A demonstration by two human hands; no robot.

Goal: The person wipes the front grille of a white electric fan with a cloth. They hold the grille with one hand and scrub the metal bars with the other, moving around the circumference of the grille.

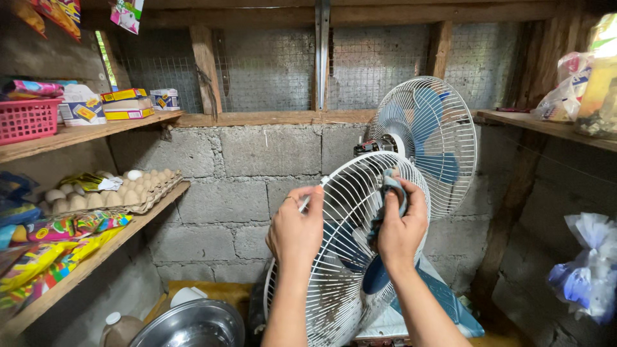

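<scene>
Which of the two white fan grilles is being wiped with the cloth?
The loose front grille, held by both hands, nearer the camera; the other grille remains mounted around the blue blades behind.

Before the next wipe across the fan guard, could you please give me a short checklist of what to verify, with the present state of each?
1. Left hand grips the rim of the detached white wire fan guard: ok.
2. Right hand presses the blue-grey cloth against the guard's wires: ok.
3. Guard held upright, apart from the blue-bladed fan behind it: ok.
4. Fan blades at rest: cannot tell.
5. Fan unplugged: cannot tell, no plug in view.
6. Round steel basin below stands left of the guard, not under it: ok.
</scene>
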